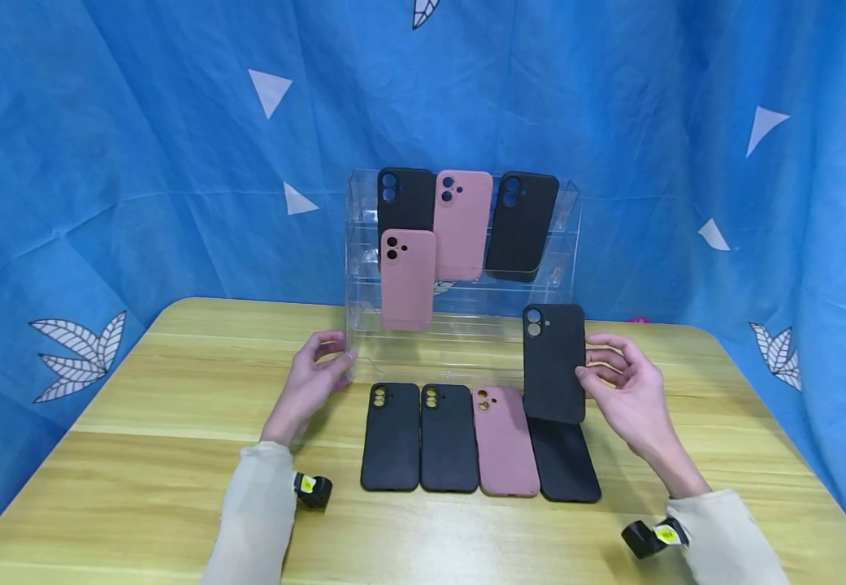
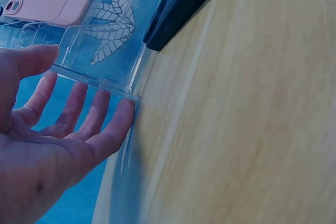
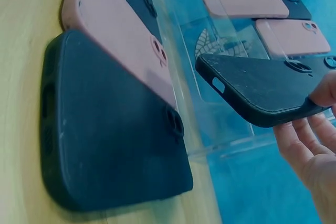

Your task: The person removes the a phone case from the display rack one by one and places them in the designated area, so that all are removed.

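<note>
My right hand (image 1: pixel 631 390) grips a black phone case (image 1: pixel 554 363) by its right edge, thumb in front and fingers behind. The case stands nearly upright before the right part of a clear tiered stand (image 1: pixel 466 325), overlapping another black case (image 1: pixel 565 459) below. My left hand (image 1: pixel 316 374) is at the stand's left side; in the left wrist view its relaxed fingertips (image 2: pixel 126 111) lie along the clear side edge. On the table lie two more black cases (image 1: pixel 391 439) (image 1: pixel 450 439) and a pink case (image 1: pixel 506 443).
The stand's upper tiers hold a black case (image 1: pixel 408 203) on the left, a pink case (image 1: pixel 464 223) beside it and a tilted black case (image 1: pixel 522 223) on the right. A pink case (image 1: pixel 408 280) sits lower left. Behind the wooden table (image 1: pixel 174 382) hangs a blue curtain (image 1: pixel 174 162).
</note>
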Demonstrator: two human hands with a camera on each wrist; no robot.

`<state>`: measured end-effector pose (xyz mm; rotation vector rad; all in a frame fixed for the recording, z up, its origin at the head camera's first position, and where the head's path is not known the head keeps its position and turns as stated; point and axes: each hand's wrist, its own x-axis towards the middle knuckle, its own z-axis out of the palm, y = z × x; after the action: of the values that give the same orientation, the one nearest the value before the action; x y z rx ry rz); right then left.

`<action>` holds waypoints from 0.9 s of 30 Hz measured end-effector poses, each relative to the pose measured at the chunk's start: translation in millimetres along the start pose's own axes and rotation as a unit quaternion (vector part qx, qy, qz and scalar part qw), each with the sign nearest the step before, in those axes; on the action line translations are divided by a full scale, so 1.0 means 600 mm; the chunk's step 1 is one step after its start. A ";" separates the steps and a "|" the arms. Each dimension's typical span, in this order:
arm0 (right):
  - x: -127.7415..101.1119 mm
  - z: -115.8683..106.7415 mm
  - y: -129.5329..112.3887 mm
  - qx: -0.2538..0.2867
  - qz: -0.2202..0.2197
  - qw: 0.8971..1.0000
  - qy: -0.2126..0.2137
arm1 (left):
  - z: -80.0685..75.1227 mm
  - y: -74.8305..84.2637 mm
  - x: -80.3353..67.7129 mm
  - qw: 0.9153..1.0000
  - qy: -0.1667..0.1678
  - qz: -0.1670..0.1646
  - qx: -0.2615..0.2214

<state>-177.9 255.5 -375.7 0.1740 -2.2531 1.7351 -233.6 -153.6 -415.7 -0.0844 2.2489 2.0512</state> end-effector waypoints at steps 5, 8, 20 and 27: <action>-0.006 -0.011 0.004 -0.005 0.005 1.000 0.005 | -0.001 0.000 0.000 1.000 0.001 0.000 0.001; -0.009 -0.017 0.006 -0.002 0.007 1.000 0.008 | -0.001 0.000 -0.001 1.000 0.002 0.000 0.003; -0.023 -0.039 0.022 0.013 0.033 0.999 0.026 | -0.001 0.000 -0.001 1.000 0.003 0.000 0.005; -0.033 -0.061 0.032 0.019 0.043 0.998 0.035 | -0.001 0.001 -0.001 1.000 0.001 -0.004 0.007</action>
<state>-158.7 294.4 -391.1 0.0224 -2.2084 1.7993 -233.0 -154.5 -415.2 -0.0949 2.2590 2.0316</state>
